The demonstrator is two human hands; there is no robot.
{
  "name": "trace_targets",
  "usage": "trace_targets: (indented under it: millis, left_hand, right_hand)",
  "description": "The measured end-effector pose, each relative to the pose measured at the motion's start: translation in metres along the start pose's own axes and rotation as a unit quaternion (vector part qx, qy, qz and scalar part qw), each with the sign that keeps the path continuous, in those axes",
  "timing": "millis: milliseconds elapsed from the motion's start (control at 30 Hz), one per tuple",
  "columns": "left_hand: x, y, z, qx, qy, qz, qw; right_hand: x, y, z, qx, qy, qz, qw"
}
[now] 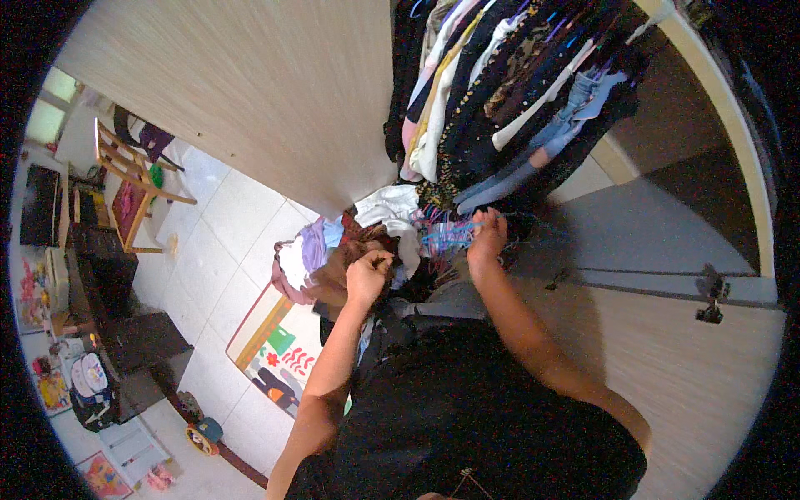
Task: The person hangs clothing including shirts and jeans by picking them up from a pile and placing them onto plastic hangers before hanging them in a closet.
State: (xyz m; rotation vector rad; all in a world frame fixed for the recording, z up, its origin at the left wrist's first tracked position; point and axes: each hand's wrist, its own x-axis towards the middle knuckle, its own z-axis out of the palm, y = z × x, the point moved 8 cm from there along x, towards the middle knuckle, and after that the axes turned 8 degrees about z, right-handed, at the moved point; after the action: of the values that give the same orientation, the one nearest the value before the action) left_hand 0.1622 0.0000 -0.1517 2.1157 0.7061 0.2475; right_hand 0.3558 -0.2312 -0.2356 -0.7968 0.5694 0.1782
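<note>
My left hand (371, 276) is closed at the edge of a brown garment (333, 273), pinching its cloth; the fingertips are partly hidden. To the right, my right hand (488, 238) has its fingers curled around a thin blue clothes hanger (533, 230), whose lines show faintly beside the hand. Just left of that hand is a tangle of blue and pink hangers (446, 237). A heap of clothes lies around the left hand, with a lilac piece (320, 246) at its left and a white one (390, 208) behind.
Many garments (500, 92) hang in the open wardrobe ahead. A wooden door panel (250, 92) stands at the left, another panel (667, 350) at the right. A patterned mat (287, 354) lies on the tiled floor. A wooden chair (137, 187) stands at the far left.
</note>
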Motion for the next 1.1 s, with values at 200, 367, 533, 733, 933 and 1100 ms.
trace_targets:
  millis: [200, 367, 533, 733, 933, 1100]
  left_hand:
    - [0.01, -0.012, -0.014, -0.042, 0.037, -0.006, 0.998]
    - [0.004, 0.0, -0.032, -0.053, 0.029, -0.073, 0.995]
    - [-0.001, -0.004, -0.045, -0.059, 0.052, -0.044, 0.996]
    - [-0.006, -0.045, -0.059, -0.206, 0.101, -0.041, 0.972]
    - [-0.013, 0.008, -0.133, -0.371, 0.161, -0.047, 0.913]
    - [-0.052, 0.116, -0.248, -0.372, 0.253, 0.26, 0.855]
  right_hand:
    - [0.006, -0.056, 0.014, -0.477, -0.019, -0.342, 0.809]
    - [0.022, -0.063, -0.014, -0.619, 0.056, -0.415, 0.664]
    - [0.056, -0.068, -0.034, -0.243, -0.224, -0.288, 0.899]
    - [0.038, -0.048, -0.007, -0.689, 0.006, -0.18, 0.702]
    - [-0.022, 0.008, -0.008, -0.228, 0.0, 0.165, 0.96]
    - [-0.033, 0.052, 0.011, -0.174, -0.016, 0.241, 0.955]
